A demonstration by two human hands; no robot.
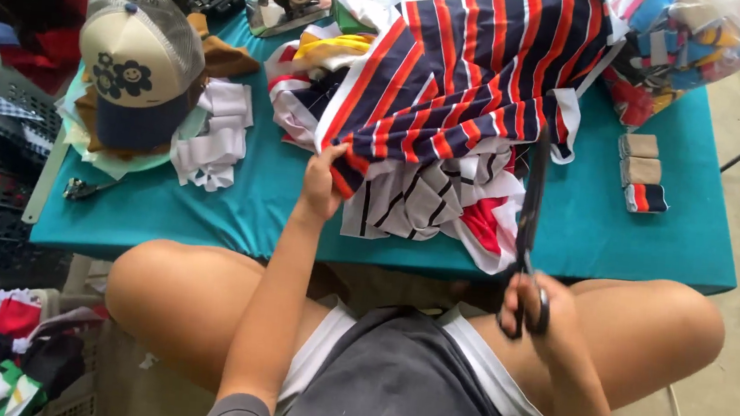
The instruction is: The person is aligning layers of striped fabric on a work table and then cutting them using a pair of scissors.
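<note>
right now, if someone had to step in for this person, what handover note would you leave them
Left hand pinches the near edge of the striped fabric, navy with red and white stripes, on the teal table.
Right hand grips the scissors, blades reaching up to the fabric's lower edge.
Done: small folded pieces stacked at the right; white scraps lie beside the cap.
Left: the striped fabric looks largely uncut; more cloth lies beneath it.

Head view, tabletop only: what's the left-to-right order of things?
Cap → pile of white fabric strips → left hand on the striped navy, red and white fabric → scissors in the right hand → three small folded pieces.
</note>
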